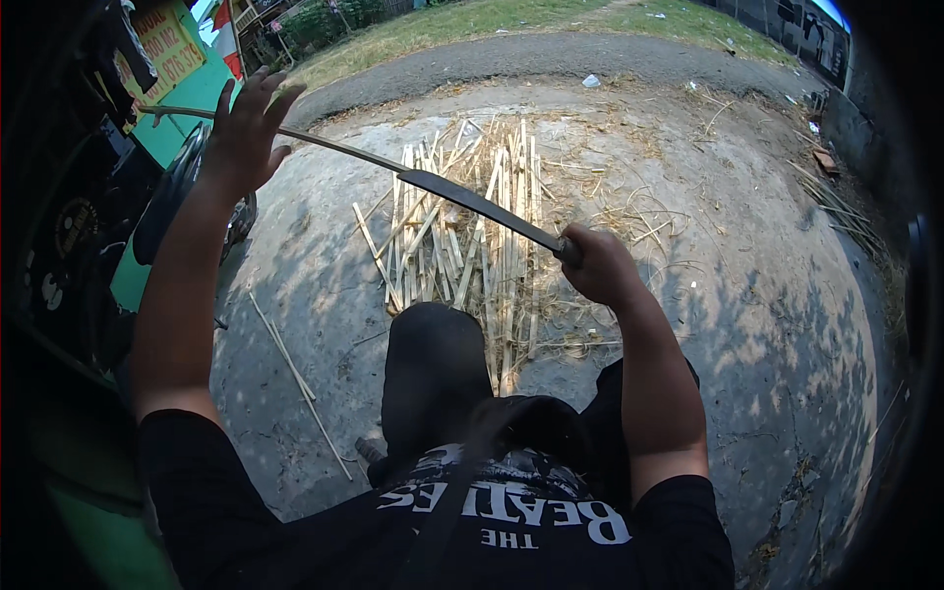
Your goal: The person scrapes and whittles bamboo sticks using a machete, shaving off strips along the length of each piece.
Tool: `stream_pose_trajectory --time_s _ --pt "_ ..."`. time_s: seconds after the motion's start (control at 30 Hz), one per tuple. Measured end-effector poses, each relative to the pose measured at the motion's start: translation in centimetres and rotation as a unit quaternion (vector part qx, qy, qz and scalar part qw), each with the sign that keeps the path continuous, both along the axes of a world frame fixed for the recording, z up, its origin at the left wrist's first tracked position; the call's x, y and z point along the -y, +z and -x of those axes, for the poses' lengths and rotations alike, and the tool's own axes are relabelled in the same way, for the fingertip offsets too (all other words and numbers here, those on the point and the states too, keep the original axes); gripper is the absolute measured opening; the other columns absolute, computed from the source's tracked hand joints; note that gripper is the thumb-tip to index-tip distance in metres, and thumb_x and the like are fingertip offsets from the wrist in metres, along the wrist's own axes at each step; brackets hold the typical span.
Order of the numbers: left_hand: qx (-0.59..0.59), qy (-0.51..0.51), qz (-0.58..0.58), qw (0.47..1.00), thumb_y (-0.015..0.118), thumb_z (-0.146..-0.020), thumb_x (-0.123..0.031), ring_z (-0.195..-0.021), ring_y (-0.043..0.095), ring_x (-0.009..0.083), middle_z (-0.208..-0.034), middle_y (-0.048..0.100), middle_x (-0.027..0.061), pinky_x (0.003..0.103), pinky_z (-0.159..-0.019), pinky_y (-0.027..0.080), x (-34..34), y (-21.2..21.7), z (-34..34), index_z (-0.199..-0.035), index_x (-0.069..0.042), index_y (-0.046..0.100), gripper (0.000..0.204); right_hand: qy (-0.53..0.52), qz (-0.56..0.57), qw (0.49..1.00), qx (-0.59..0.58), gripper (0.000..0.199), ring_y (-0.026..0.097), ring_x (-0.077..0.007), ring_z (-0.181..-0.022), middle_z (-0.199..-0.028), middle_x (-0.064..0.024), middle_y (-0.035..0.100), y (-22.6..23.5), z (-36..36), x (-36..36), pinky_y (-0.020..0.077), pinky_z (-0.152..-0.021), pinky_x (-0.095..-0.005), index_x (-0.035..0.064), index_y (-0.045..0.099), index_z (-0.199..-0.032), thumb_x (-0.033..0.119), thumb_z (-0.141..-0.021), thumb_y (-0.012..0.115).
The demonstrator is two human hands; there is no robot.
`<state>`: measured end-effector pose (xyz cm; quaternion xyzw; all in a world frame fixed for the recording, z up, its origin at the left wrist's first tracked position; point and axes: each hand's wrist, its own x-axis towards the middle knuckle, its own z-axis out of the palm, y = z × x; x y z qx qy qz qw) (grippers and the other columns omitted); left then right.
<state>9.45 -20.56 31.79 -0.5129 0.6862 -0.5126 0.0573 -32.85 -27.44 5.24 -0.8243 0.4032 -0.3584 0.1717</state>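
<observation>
The right hand (600, 264) is clenched on a long machete (472, 205), its blade against a thin bamboo strip (334, 144); the left hand (246, 133), fingers spread, steadies that strip. Many split bamboo slats (462, 236) already lie piled on the concrete ground (708, 295); this strip looks unfinished.

Left hand (246, 133) raised, fingers spread wide, right hand (598, 264) fisted, both forearms extended forward

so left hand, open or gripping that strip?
Open. The left hand has its fingers spread behind the thin strip, not curled round it; the right hand grips the knife.
</observation>
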Motion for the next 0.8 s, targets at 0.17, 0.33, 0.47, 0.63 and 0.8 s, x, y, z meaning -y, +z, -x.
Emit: stream_pose_trajectory --time_s 0.17,0.33,0.47,0.63,0.8 --pt "-0.199 0.117 -0.218 0.948 0.077 -0.085 -0.023 -0.105 0.067 0.0335 -0.108 0.069 0.0117 0.048 -0.096 0.049 0.6 -4.9 -4.0 -0.112 -0.01 0.066 0.032 -0.008 0.035 0.999 -0.037 0.015 0.068 -0.0421 -0.077 -0.078 -0.0172 0.068 0.1 0.3 0.1 0.0516 -0.066 -0.0536 0.0096 0.061 -0.093 0.024 -0.093 0.066" --pt "-0.201 0.037 -0.318 0.926 0.077 -0.084 -0.03 -0.11 0.063 0.0326 -0.106 0.067 0.01 0.047 -0.102 0.045 -1.0 -12.9 -3.9 -0.105 -0.01 0.067 0.031 -0.015 0.054 0.993 -0.104 0.013 0.069 -0.0405 -0.075 -0.078 -0.0152 0.069 0.3 1.1 -0.2 0.0527 -0.065 -0.0525 0.0113 0.061 -0.094 0.023 -0.091 0.067" --pt "-0.292 0.113 -0.36 0.879 0.068 -0.093 -0.029 -0.09 0.066 0.039 -0.091 0.069 0.017 0.049 -0.081 0.052 -1.5 -18.3 -3.1 -0.102 -0.009 0.066 0.022 0.0 0.072 0.988 -0.136 0.013 0.07 -0.0373 -0.076 -0.079 -0.0125 0.069 0.4 0.2 -0.7 0.054 -0.066 -0.0509 0.0117 0.061 -0.093 0.022 -0.089 0.068" --pt "-0.434 0.136 -0.382 0.805 0.064 -0.097 -0.027 -0.082 0.063 0.0448 -0.082 0.068 0.0197 0.05 -0.07 0.049 -5.5 -21.0 -1.0 -0.096 -0.006 0.065 0.021 -0.022 0.147 0.988 -0.041 0.011 0.07 -0.0344 -0.075 -0.079 -0.0099 0.068 0.1 0.9 -0.3 0.0549 -0.066 -0.049 0.0122 0.06 -0.09 0.02 -0.088 0.068" --pt "-0.562 0.144 -0.339 0.74 0.064 -0.101 -0.037 -0.061 0.048 0.0144 -0.063 0.053 0.0101 0.035 -0.058 0.041 -11.3 -24.5 -0.9 -0.085 0.002 0.062 0.042 -0.062 0.096 0.993 -0.035 0.011 0.068 -0.0342 -0.069 -0.072 -0.011 0.065 1.1 1.9 -0.5 0.0532 -0.062 -0.0469 0.011 0.06 -0.089 0.017 -0.087 0.069"
